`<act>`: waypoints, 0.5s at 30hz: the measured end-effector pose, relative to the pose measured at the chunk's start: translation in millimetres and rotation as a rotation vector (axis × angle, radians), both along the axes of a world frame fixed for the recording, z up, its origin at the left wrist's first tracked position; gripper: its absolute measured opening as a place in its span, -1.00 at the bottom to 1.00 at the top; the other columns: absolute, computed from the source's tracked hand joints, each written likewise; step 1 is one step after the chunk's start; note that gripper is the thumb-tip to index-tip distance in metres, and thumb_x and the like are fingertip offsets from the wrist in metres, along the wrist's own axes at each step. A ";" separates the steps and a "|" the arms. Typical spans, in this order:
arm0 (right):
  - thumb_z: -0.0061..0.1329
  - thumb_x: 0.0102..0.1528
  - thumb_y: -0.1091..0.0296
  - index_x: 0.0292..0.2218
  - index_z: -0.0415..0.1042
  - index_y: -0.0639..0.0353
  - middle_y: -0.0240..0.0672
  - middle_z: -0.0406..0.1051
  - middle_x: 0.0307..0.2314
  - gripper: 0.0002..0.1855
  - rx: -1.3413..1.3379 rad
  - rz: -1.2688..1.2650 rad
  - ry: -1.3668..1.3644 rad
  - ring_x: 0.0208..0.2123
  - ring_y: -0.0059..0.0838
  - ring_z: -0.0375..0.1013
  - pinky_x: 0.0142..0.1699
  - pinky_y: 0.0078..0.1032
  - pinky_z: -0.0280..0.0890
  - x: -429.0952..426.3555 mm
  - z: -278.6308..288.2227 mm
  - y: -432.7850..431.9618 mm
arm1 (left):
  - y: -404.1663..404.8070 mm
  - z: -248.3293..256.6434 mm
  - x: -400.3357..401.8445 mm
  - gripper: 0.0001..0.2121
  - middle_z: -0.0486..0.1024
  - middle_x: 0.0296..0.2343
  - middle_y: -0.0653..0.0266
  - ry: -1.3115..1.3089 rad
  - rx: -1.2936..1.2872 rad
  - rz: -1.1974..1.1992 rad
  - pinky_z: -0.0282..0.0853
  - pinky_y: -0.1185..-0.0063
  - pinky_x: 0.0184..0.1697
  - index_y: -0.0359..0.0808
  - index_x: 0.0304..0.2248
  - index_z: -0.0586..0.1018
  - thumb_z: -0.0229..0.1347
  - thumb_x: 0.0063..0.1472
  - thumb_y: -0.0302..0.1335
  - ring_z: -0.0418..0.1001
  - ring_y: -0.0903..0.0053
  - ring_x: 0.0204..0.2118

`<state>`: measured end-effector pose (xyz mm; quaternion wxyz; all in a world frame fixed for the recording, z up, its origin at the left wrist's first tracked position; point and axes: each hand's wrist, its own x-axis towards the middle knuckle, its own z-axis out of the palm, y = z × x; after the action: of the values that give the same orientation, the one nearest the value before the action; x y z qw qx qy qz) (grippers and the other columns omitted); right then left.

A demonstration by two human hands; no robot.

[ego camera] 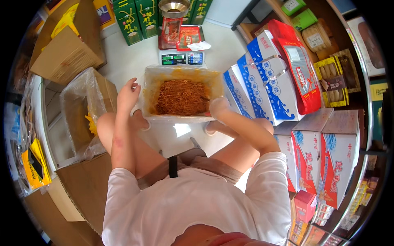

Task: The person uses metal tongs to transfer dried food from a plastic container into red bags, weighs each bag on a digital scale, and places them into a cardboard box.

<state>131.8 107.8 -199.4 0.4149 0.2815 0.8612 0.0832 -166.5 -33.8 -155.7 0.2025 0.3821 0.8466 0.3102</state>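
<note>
A plastic-lined box stands between my knees, holding reddish-brown shredded food. At its left side my left hand is raised with nothing in it, fingers loosely bent and apart. My right hand, in a clear thin glove, is at the box's right edge; its fingers are blurred and partly hidden, and whether they grip anything is unclear. Beyond the box is a digital scale with a tray holding red printed food pouches, a white paper piece and a metal funnel.
Left of me are a carton lined with clear plastic and an open cardboard box. Green boxes stand behind the scale. Blue-white cartons, a red bag and red-white cartons crowd the right, beside stocked shelves.
</note>
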 end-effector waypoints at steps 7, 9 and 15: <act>-0.09 -0.11 0.26 -0.37 0.44 0.09 -0.29 0.43 -0.55 -0.77 0.010 -0.098 0.319 -0.46 -0.36 0.45 -0.46 -0.40 0.29 18.7 29.6 -1.4 | 3.9 -13.2 -6.2 -0.64 0.45 -0.29 0.10 -0.040 0.115 -0.140 0.37 0.53 -0.34 -0.24 -0.07 0.34 -0.03 0.10 -0.41 0.45 0.40 -0.31; -0.05 -0.16 0.15 -0.42 0.44 0.11 -0.32 0.41 -0.61 -0.73 0.011 -0.119 0.417 -0.56 -0.34 0.43 -0.56 -0.39 0.24 21.2 41.9 0.2 | 6.1 -17.3 -2.2 -0.63 0.42 -0.25 0.09 -0.218 0.132 -0.123 0.40 0.53 -0.42 -0.23 -0.05 0.31 -0.04 0.11 -0.43 0.43 0.44 -0.29; -0.05 -0.04 0.15 -0.16 0.35 0.03 -0.16 0.34 -0.26 -0.61 -0.203 -0.265 1.267 -0.28 -0.30 0.37 -0.27 -0.46 0.28 36.4 137.2 -17.8 | 7.9 -39.1 -14.4 -0.63 0.44 -0.27 0.04 -0.110 0.137 -0.192 0.32 0.56 -0.23 -0.31 -0.06 0.32 -0.04 0.12 -0.43 0.43 0.41 -0.28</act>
<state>168.2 90.0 -62.2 -0.1418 0.3391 0.9006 -0.2320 -180.9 -25.9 -194.8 0.2510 0.4565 0.7706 0.3671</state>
